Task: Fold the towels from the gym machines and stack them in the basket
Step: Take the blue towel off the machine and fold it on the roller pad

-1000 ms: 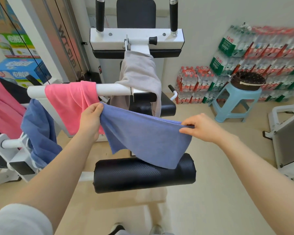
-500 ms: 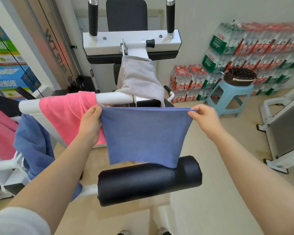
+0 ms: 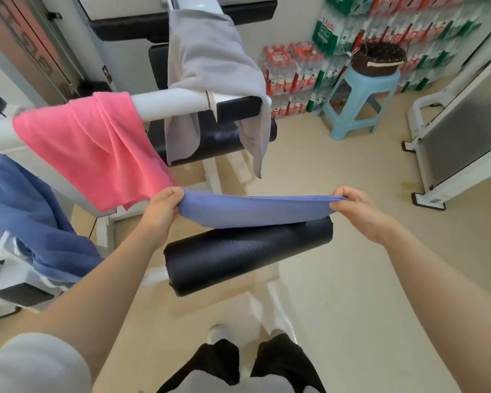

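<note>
A blue towel [image 3: 253,211] is stretched between my two hands above the black roller pad [image 3: 247,253], its lower part draped on the pad. My left hand [image 3: 162,208] grips its left end, and my right hand [image 3: 355,205] grips its right end. A pink towel [image 3: 94,148] hangs over the white machine bar [image 3: 170,103]. A grey towel [image 3: 210,69] is draped over the machine behind it. Another blue towel [image 3: 29,219] hangs at the left. The dark woven basket [image 3: 377,59] sits on a light blue stool [image 3: 357,100] at the back right.
Stacked packs of bottled water [image 3: 289,72] line the back wall behind the stool. A white machine frame with a grey panel [image 3: 462,137] stands at the right. Beige floor [image 3: 338,279] lies between me and the stool. My feet [image 3: 219,333] show at the bottom.
My hands have lowered the blue towel from chest height down onto the roller pad, so it now lies nearly flat between them. The view has tilted downward.
</note>
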The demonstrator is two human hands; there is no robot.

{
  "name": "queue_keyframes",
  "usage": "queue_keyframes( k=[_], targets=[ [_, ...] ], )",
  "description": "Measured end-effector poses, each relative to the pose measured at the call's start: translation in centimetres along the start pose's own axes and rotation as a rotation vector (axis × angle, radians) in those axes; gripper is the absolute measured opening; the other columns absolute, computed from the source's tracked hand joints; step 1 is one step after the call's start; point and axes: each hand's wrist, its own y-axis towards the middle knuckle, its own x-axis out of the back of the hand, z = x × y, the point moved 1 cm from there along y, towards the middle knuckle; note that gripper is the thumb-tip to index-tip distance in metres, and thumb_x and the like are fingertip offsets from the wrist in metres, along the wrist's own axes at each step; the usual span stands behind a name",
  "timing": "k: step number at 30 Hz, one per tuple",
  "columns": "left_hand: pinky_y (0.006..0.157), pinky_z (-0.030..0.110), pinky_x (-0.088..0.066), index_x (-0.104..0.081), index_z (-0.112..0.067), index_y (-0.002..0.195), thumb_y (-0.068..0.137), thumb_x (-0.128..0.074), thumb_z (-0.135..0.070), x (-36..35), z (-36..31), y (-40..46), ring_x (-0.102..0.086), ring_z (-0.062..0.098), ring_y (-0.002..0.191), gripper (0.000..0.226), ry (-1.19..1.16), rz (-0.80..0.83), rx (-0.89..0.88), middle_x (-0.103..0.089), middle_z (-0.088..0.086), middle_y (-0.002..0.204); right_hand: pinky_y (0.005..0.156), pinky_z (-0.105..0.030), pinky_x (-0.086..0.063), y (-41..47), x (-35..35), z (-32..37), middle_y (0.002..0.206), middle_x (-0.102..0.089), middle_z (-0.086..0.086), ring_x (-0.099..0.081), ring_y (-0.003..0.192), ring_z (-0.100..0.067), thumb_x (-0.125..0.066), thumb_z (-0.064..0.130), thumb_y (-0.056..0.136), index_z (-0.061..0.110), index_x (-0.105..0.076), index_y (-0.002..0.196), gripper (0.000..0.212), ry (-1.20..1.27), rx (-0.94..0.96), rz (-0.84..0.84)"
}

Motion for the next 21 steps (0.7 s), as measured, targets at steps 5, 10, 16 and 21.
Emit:
queue_keyframes(
  k=[5, 10, 16, 21],
  targets=[
    [0.075, 0.032, -0.04, -0.053, -0.019, 0.072, 0.098, -0.042, -0.02, -1.2, 3.6, -2.8, -0.05, 0.017, 0.076, 0.028, 0.094, -0.002, 0.062, -0.056, 0.002, 0.078, 0.063, -0.028, -0.036, -2.2, 0.2, -3.1, 0.07, -0.05, -0.001, -0.048, 0.065, -0.015, -0.056, 0.017, 0.068, 0.015, -0.044, 0.069, 0.012, 0.034, -0.116, 0.047],
    [0.067, 0.029, -0.037, -0.054, -0.016, 0.075, 0.099, -0.04, -0.02, -2.7, 7.0, -6.6, -0.048, 0.018, 0.071, 0.028, 0.248, 0.052, 0.156, -0.054, 0.004, 0.075, 0.065, -0.029, -0.045, -4.0, 1.2, -6.9, 0.076, -0.053, -0.003, -0.052, 0.066, -0.018, -0.06, 0.011, 0.085, 0.014, -0.045, 0.075, 0.018, -0.12, -0.278, 0.192],
    [0.057, 0.026, -0.036, -0.052, -0.016, 0.074, 0.099, -0.039, -0.019, -4.2, 9.1, -8.7, -0.044, 0.016, 0.06, 0.028, 0.287, 0.028, 0.233, -0.05, 0.003, 0.069, 0.07, -0.028, -0.052, -4.1, 1.0, -9.8, 0.087, -0.06, -0.008, -0.058, 0.077, -0.02, -0.05, 0.011, 0.095, 0.014, -0.045, 0.08, 0.016, -0.18, -0.269, 0.154],
    [0.072, 0.032, -0.039, -0.054, -0.019, 0.078, 0.098, -0.041, -0.022, -4.6, 8.9, -7.0, -0.047, 0.017, 0.069, 0.024, 0.305, 0.041, 0.13, -0.053, 0.001, 0.075, 0.075, -0.033, -0.04, -1.9, 0.1, -12.0, 0.081, -0.053, -0.004, -0.046, 0.076, -0.02, -0.055, 0.012, 0.091, 0.018, -0.046, 0.074, 0.02, -0.213, -0.229, 0.013]
  ],
)
